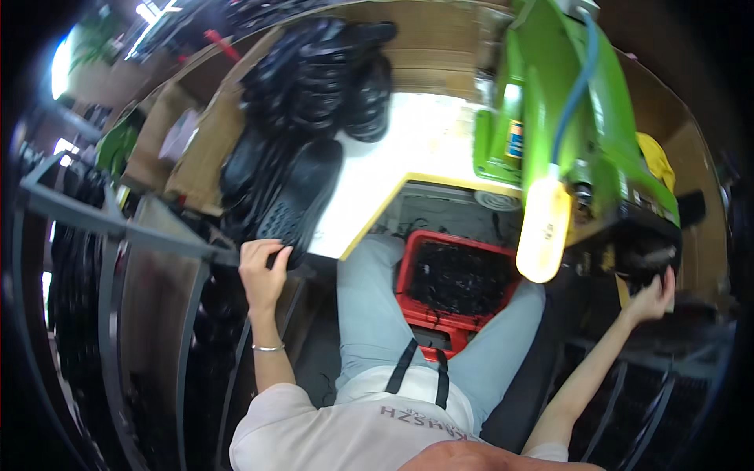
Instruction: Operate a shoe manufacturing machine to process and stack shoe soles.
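Observation:
At the left front edge of the white worktop (pixel 365 184), my left hand (pixel 263 271) is closed on the near end of a black shoe (pixel 302 192) with a patch of holes. That shoe lies on top of other black shoes. Far to the right, my right hand (pixel 650 300) is raised beside the dark lower end of a green machine (pixel 550 102). Its fingers are bent together; whatever is between them is too small and blurred to name.
A heap of black shoes (pixel 318 74) stands at the back left against cardboard (pixel 436 59). Below the yellow-edged cutout, a red crate (pixel 403 282) with black scraps sits between my legs. The machine's pale lamp head (pixel 544 228) hangs over the cutout. Metal racks (pixel 118 224) flank the left.

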